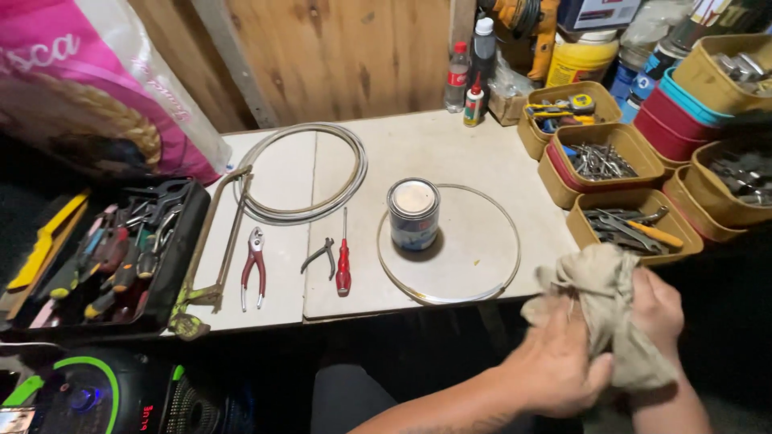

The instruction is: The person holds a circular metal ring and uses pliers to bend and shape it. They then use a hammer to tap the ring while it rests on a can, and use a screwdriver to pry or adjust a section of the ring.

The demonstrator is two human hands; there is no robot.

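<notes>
Head view: we note both hands closed on a crumpled beige cloth rag (611, 313), held off the desk's (450, 153) near right corner. Left hand (555, 366) grips it from below, right hand (659, 309) from the side. Beyond them sits a tan tray of pliers (631, 225); to their left, a small metal tin (413, 213).

Matt beige cloth rag (611, 313), crumpled; glossy metal tin (414, 213) on a matt pale worktop (450, 153); rough wooden wall (338, 56) at the frame's top.
</notes>
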